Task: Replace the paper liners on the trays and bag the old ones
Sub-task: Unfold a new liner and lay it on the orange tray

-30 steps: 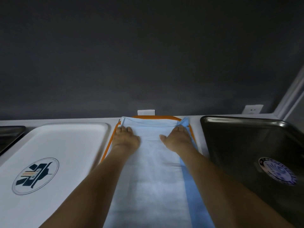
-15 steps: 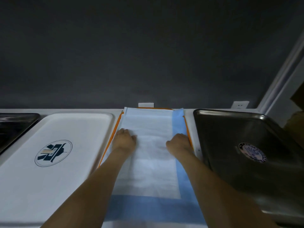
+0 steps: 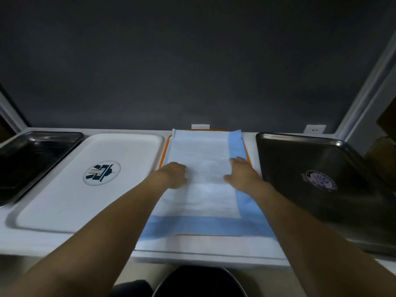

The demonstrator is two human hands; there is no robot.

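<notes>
Right, nearest first: liner [image 3: 203, 189] overshoots the orange tray's [image 3: 165, 151] near rim onto the table [image 3: 64, 243], blue border showing. Both hands rest on it mid-tray, likely smoothing it flat. Right hand [image 3: 241, 173]: fingers straight, holding nothing. Left hand [image 3: 173, 174]: fingers bent down, pressing or pinching, can't tell. Round logos on white tray [image 3: 53, 200] and steel tray [image 3: 300, 151]: text unreadable.

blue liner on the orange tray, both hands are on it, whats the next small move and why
Probably slide both hands toward the near end, smoothing as they go. The left hand and right hand rest mid-sheet on the blue liner, whose far end already covers the orange tray, while its near end seems to overrun the tray's near rim and needs settling.
</notes>
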